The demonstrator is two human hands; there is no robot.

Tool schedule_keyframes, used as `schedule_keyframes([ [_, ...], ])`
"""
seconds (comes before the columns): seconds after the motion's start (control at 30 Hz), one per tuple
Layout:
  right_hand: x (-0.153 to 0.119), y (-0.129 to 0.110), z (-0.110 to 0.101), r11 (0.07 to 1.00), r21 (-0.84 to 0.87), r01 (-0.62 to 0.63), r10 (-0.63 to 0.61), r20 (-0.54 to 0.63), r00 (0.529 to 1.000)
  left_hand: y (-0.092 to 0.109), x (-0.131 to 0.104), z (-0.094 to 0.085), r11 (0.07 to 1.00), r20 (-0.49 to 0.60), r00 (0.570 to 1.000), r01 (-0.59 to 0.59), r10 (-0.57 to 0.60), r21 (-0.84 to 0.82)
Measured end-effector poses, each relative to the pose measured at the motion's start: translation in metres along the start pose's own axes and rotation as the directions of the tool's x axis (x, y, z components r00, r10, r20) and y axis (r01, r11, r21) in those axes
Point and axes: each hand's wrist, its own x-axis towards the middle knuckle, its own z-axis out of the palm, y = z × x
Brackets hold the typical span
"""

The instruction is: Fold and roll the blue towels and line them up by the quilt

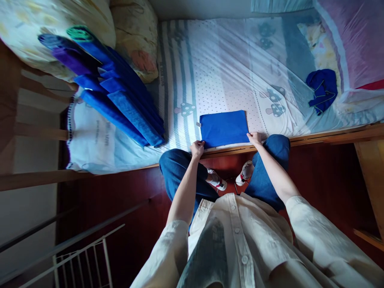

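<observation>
A blue cloth [223, 128], spread as a flat rectangle with a small pale tag at its left edge, lies at the near edge of the bed. My left hand [197, 149] pinches its near left corner. At the near right corner, my right hand [255, 138] pinches the cloth too. Both hands rest close to the wooden bed rail. A crumpled dark blue cloth [322, 90] with light edging sits farther right on the sheet.
Folded or rolled towels [126, 104], mostly blue, are piled on the left of the bed, beside patterned pillows [135, 40]. Pink bedding [354, 44] is heaped at right. A wooden rail [324, 138] runs along the bed's edge. A white metal rack [84, 260] stands lower left.
</observation>
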Motion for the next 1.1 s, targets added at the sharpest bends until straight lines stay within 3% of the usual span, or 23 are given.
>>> schedule_keyframes([
  [0.27, -0.002, -0.002, 0.003, 1.0, -0.024, 0.004, -0.004, -0.013, 1.0, 0.0, 0.0, 0.003, 0.998, -0.02, 0.999, -0.033, 0.035, 0.054],
  [0.37, -0.01, -0.006, -0.001, 0.997, -0.072, 0.032, -0.034, -0.032, 0.999, -0.001, -0.003, 0.001, 0.989, -0.042, 0.994, -0.099, 0.104, 0.105],
  [0.43, -0.016, -0.009, -0.005, 0.985, -0.124, 0.123, -0.133, -0.076, 0.988, -0.001, -0.007, -0.002, 0.969, -0.05, 0.978, -0.194, 0.204, 0.156],
  [0.5, -0.023, -0.011, -0.008, 0.947, -0.186, 0.263, -0.286, -0.108, 0.952, -0.001, -0.014, -0.003, 0.913, -0.028, 0.933, -0.345, 0.36, 0.217],
  [0.6, -0.032, -0.013, -0.01, 0.847, -0.219, 0.485, -0.504, -0.037, 0.863, 0.0, -0.026, 0.0, 0.779, 0.09, 0.82, -0.567, 0.566, 0.268],
  [0.67, -0.038, -0.012, -0.01, 0.778, -0.201, 0.596, -0.598, 0.056, 0.799, 0.0, -0.031, 0.006, 0.729, 0.167, 0.774, -0.631, 0.61, 0.265],
  [0.77, -0.044, -0.009, -0.009, 0.724, -0.199, 0.66, -0.644, 0.146, 0.751, -0.003, -0.031, 0.015, 0.713, 0.223, 0.765, -0.644, 0.604, 0.277],
  [0.93, -0.043, -0.003, -0.006, 0.72, -0.239, 0.652, -0.625, 0.186, 0.758, -0.011, -0.02, 0.023, 0.692, 0.261, 0.763, -0.646, 0.591, 0.323],
  [1.1, -0.031, -0.002, -0.004, 0.738, -0.307, 0.601, -0.57, 0.193, 0.799, -0.012, -0.011, 0.023, 0.652, 0.313, 0.756, -0.655, 0.576, 0.381],
])
